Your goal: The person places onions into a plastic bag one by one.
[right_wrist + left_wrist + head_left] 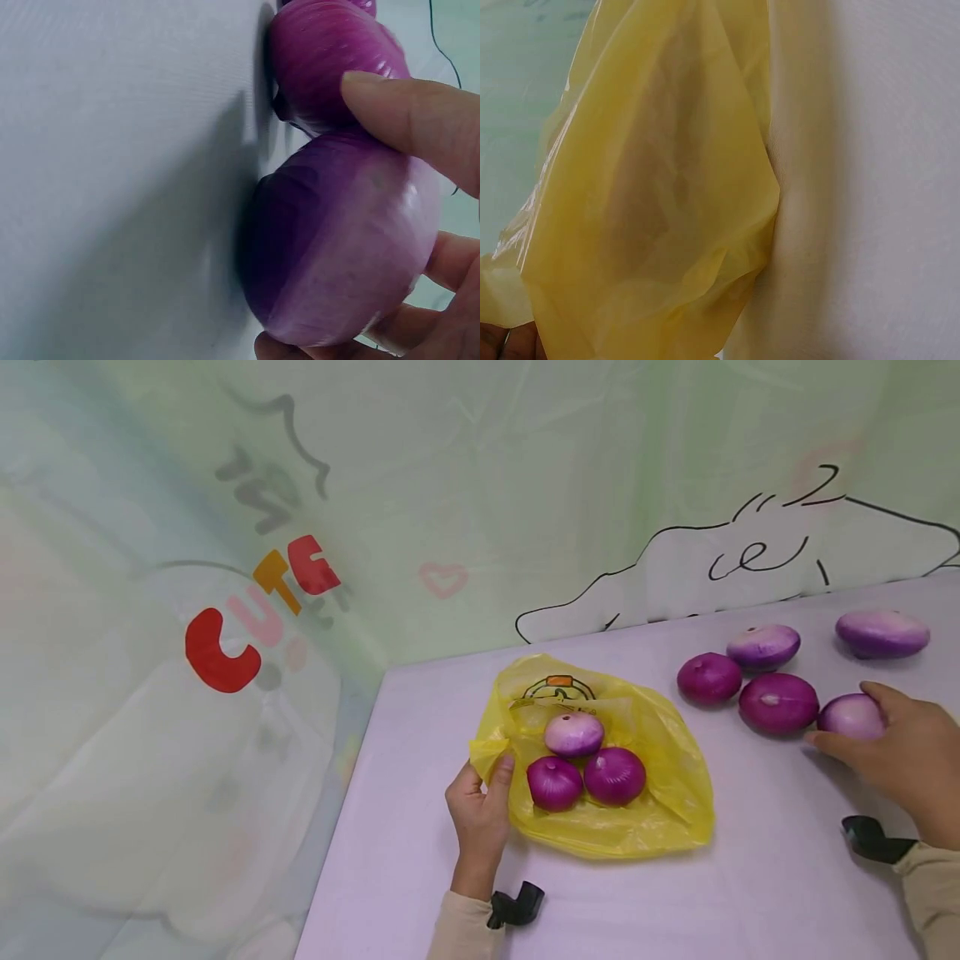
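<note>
My left hand [482, 806] pinches the left edge of a yellow plastic bag [675, 814], thumb on top. In the left wrist view the bag [652, 247] fills the middle, and a bit of fingers [525, 341] shows at the lower left corner. Two purple onions [554, 783] and a paler one [573, 734] sit together on the bag. At the right, my right hand [911, 752] grips a pale purple onion [851, 717], its thumb and fingers round the sides. In the right wrist view this onion [345, 240] is low over the table, close against a darker onion [330, 60].
Beside the gripped onion are a dark purple onion [778, 703], a smaller one [708, 679] and a two-toned one [763, 647]. Another two-toned onion [882, 634] lies farther right. A printed cloth wall [450, 510] borders the white table [405, 827] at the back and left.
</note>
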`<state>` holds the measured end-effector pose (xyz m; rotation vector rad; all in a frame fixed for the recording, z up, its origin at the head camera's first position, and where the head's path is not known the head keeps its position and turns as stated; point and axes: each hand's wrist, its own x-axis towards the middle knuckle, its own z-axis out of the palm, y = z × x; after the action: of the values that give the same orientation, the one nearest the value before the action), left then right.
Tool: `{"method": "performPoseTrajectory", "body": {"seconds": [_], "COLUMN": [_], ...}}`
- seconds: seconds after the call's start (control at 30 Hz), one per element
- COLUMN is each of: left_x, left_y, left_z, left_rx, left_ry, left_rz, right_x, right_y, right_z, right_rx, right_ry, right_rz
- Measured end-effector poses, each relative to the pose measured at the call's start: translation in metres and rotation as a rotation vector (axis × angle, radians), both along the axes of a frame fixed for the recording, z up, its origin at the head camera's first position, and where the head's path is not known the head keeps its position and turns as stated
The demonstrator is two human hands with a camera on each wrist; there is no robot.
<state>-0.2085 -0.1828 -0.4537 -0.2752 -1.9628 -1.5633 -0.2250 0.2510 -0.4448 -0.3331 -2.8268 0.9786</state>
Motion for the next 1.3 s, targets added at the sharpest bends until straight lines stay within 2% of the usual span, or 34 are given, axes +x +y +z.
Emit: {"method": "performPoseTrajectory", "body": {"seconds": [0.17,0.33,0.43,0.53,0.73,1.03,1.3], "left_x": [0.001,0.001,0.001,0.001,0.0,0.001,0.001], "left_y": [0.0,0.0,0.001,0.001,0.001,0.0,0.0], "left_z": [0.001,0.002,0.002,0.002,0.001,0.003,0.002], "left_rx": [0.005,0.011,0.007,0.004,0.01,0.015,0.013], "left_ry": [0.0,-0.004,-0.013,-0.019,0.006,-0.001,0.017], "left_rz": [-0.003,-0.007,-0.009,-0.007,-0.006,-0.017,-0.015], "right_x": [0.0,0.002,0.003,0.003,0.003,0.007,0.01], "right_y": [-0.001,-0.005,-0.007,-0.01,-0.019,-0.03,-0.043], "right_z": [0.001,0.008,0.014,0.021,0.037,0.057,0.072], "right_rx": [0.012,-0.018,-0.03,-0.019,0.006,-0.052,-0.042], "right_ry": [0.019,0.025,0.044,0.098,0.156,0.143,0.153], "right_rz": [-0.006,-0.034,-0.045,-0.04,-0.051,-0.051,-0.047]}}
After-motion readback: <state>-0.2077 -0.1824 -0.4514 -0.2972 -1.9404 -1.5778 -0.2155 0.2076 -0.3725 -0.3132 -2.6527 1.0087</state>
